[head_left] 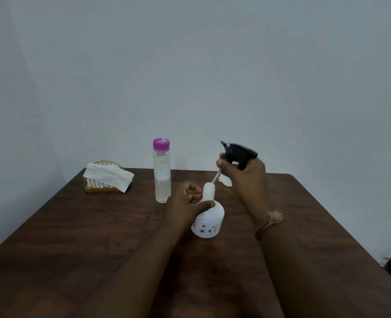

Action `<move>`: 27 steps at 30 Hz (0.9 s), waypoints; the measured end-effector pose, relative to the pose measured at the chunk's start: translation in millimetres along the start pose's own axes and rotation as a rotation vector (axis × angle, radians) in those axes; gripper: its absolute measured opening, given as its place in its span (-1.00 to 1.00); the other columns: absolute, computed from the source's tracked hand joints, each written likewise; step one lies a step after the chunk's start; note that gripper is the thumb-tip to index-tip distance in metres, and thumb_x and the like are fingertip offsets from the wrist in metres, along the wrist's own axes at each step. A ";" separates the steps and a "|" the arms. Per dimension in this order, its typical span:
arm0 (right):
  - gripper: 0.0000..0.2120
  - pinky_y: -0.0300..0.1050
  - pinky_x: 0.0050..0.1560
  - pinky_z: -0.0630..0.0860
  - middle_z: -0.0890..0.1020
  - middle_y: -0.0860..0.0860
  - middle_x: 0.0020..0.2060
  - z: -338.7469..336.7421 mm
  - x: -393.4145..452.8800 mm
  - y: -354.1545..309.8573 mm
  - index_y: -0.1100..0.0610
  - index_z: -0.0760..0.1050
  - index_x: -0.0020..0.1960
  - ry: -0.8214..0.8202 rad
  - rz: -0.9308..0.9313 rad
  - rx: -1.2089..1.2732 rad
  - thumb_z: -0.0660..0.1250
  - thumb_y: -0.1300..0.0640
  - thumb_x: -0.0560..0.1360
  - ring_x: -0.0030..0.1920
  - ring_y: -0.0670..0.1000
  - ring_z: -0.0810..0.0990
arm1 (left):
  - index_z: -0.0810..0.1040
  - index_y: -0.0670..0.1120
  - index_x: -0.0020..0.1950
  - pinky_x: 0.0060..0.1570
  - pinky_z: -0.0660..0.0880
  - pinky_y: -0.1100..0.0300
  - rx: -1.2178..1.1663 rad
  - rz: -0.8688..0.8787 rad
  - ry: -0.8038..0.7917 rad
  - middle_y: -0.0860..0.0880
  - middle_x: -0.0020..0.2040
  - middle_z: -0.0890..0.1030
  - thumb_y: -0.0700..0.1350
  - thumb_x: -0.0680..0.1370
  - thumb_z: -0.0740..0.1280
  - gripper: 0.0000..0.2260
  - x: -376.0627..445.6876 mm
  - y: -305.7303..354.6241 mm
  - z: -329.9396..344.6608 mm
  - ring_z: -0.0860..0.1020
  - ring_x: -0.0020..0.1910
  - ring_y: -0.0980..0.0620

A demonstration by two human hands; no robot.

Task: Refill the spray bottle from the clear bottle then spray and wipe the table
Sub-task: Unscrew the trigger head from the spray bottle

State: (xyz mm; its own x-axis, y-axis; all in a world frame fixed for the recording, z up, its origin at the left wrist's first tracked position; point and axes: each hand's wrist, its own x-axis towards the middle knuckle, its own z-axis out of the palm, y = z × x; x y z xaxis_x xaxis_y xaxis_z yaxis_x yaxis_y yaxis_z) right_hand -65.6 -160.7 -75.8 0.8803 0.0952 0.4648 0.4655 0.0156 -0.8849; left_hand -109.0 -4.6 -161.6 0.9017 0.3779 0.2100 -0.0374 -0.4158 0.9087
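Hands work at the middle of the dark wooden desk [75,226]. The left hand [185,204] has its fingers wrapped around the shoulder and neck of the white spray bottle [209,220], which stands upright on the desk with small blue flowers printed low on its side. The right hand [243,174], at 1 o'clock from that bottle, grips the black trigger head [239,153] clear of the neck, tilted, its thin dip tube [215,177] slanting down to the open mouth. The clear bottle [162,175] stands upright at 11 o'clock, just beside the left hand, purple cap [161,143] on, liquid inside. At 10 o'clock, near the far left corner, a gold wire holder [100,187] carries a white tissue [108,176]. A thread band [269,222] circles the right wrist
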 end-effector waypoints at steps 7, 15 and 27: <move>-0.86 0.09 0.05 0.68 0.71 0.23 -0.08 -16.4 28.1 -24.6 0.24 0.64 0.02 0.179 0.028 0.280 0.50 0.28 0.47 -0.10 0.17 0.72 | 0.55 0.05 0.05 -0.07 0.61 0.24 0.070 0.008 -0.007 0.12 0.03 0.68 0.08 0.32 0.64 -0.59 0.1 6.9 0.2 0.65 -0.02 0.16; -0.77 0.04 -0.01 0.69 0.64 0.12 -0.02 -35.1 17.6 2.9 0.26 0.51 0.08 0.631 0.379 0.835 0.47 0.36 0.48 -0.03 0.06 0.64 | 0.54 0.01 0.10 -0.01 0.63 0.19 0.018 0.007 0.012 0.10 0.04 0.68 0.03 0.32 0.65 -0.55 -4.4 6.0 1.4 0.66 0.02 0.16; -0.76 -0.04 0.23 0.56 0.50 0.09 0.36 -42.2 -5.0 89.0 0.18 0.49 0.31 0.737 0.883 0.826 0.24 0.17 0.67 0.21 0.07 0.57 | 0.54 0.03 0.10 0.03 0.63 0.16 0.011 -0.003 0.020 0.10 0.07 0.70 0.05 0.32 0.65 -0.54 -2.8 1.3 -1.8 0.66 0.03 0.17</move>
State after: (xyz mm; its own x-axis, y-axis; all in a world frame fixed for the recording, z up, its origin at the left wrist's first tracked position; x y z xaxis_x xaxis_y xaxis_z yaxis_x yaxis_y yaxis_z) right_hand -24.7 -201.8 -155.6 0.8144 -0.1494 -0.5608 -0.2161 0.8187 -0.5320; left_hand -112.4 -4.8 -160.4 0.8929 0.3955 0.2150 -0.0301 -0.4241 0.9051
